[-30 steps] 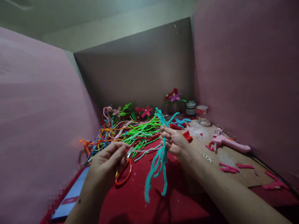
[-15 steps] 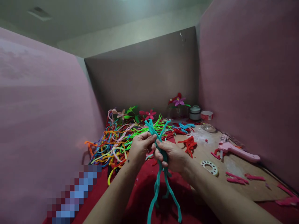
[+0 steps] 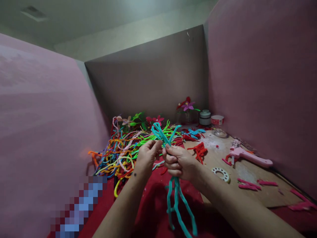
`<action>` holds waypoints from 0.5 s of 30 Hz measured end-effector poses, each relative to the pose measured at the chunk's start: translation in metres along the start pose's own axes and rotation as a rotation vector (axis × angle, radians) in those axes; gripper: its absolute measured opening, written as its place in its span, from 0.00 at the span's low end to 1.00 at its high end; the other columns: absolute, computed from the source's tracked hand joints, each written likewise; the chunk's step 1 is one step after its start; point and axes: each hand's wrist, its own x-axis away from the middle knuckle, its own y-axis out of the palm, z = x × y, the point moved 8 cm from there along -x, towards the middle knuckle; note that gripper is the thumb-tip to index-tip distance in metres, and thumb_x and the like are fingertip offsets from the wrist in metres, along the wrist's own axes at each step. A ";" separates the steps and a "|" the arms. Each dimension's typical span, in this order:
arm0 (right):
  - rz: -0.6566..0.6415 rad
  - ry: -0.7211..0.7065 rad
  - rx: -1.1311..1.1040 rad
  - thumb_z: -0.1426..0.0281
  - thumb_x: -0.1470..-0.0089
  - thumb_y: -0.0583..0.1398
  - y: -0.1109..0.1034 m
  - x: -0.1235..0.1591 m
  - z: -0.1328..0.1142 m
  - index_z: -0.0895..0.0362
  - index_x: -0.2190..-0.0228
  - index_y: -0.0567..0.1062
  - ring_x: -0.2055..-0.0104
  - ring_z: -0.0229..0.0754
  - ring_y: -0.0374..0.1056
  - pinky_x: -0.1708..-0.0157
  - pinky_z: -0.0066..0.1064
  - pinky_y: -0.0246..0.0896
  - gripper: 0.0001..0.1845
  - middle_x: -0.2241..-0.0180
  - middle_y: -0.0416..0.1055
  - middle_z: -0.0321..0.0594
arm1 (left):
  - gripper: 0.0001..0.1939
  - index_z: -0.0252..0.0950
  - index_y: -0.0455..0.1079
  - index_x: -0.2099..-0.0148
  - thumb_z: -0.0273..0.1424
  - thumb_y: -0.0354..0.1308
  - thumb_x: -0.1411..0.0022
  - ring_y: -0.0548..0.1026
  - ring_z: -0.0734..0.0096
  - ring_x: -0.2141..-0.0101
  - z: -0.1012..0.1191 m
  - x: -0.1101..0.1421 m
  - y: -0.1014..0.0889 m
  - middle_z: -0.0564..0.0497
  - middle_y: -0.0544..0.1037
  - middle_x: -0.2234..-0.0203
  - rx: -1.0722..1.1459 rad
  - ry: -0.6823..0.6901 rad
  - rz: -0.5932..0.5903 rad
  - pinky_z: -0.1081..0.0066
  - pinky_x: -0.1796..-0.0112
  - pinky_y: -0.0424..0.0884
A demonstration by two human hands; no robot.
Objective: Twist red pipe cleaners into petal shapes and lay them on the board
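Note:
A bundle of teal pipe cleaners (image 3: 176,193) runs through my right hand (image 3: 178,162), whose fingers are wrapped around its middle. Several fuzzy strands hang below that fist, and shorter tips, one of them looped, fan out above it. My left hand (image 3: 149,152) is beside the top of the bundle, thumb and fingers pinched together close to the strands. What lies in that pinch is hidden from me. Behind the left hand spreads a large heap of multicoloured pipe cleaners (image 3: 123,145).
On the board (image 3: 247,195) at right lie a pink hot glue gun (image 3: 252,158), a white ring with holes (image 3: 227,175), red pieces (image 3: 200,151) and pink pieces (image 3: 249,185). Pipe-cleaner flowers (image 3: 188,105), a grey jar (image 3: 205,117) and a clear cup (image 3: 218,124) stand behind. Pink partitions (image 3: 262,82) flank the table.
My right hand has closed more fully around the teal bundle, and the hanging strands have swung right and gathered. The left fingers have shifted slightly away from the strands. The view has moved a little.

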 end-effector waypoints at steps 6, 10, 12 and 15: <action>-0.080 0.262 -0.078 0.63 0.41 0.48 0.011 0.006 0.019 0.59 0.75 0.63 0.87 0.27 0.31 0.91 0.19 0.28 0.15 0.87 0.42 0.24 | 0.18 0.31 0.65 0.76 0.43 0.60 0.51 0.65 0.78 0.84 -0.016 0.012 0.033 0.56 0.64 0.88 0.283 -0.337 -0.355 0.76 0.79 0.60; -0.037 0.223 -0.094 0.62 0.43 0.50 0.007 0.001 0.024 0.60 0.74 0.63 0.86 0.27 0.35 0.89 0.18 0.30 0.14 0.86 0.44 0.25 | 0.15 0.33 0.62 0.73 0.40 0.59 0.48 0.66 0.79 0.84 0.004 -0.002 0.023 0.58 0.65 0.86 0.407 -0.201 -0.210 0.78 0.82 0.60; 0.021 0.182 -0.032 0.63 0.44 0.51 0.001 -0.002 0.029 0.60 0.74 0.63 0.86 0.27 0.35 0.88 0.19 0.32 0.13 0.86 0.44 0.24 | 0.14 0.34 0.59 0.74 0.38 0.56 0.44 0.59 0.82 0.88 0.007 -0.012 0.011 0.62 0.57 0.90 0.517 -0.208 -0.151 0.80 0.84 0.57; 0.116 0.162 0.142 0.62 0.44 0.50 -0.005 -0.003 0.044 0.59 0.74 0.63 0.87 0.27 0.34 0.89 0.20 0.32 0.14 0.88 0.43 0.23 | 0.17 0.35 0.52 0.78 0.33 0.48 0.38 0.49 0.85 0.92 0.005 -0.026 -0.014 0.64 0.48 0.92 0.655 -0.281 -0.069 0.80 0.88 0.47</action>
